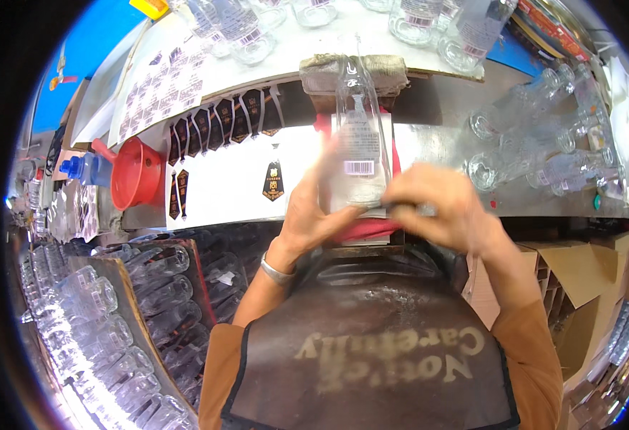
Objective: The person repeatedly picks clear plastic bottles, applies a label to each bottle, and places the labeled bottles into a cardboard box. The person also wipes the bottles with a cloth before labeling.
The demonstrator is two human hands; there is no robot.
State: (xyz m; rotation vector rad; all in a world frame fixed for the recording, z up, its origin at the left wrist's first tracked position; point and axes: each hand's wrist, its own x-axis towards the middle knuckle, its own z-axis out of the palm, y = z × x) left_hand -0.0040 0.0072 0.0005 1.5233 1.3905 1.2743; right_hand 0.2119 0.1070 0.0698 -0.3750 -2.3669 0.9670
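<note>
Glass bottle lies between spread left hand and curled right hand, whose blurred hold I cannot tell.

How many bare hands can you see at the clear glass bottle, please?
2: the left hand, a silver bracelet at its wrist, beside the bottle's left side; the right hand by its base, on the right. No others show.

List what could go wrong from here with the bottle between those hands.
The clear bottle, its neck over the cloth-padded rest, could roll or slip if the left hand and right hand lose control.
The lone dark label near the left hand might get brushed aside or creased.
A wide swing of the right arm might knock the glass bottles crowded at the right.
</note>
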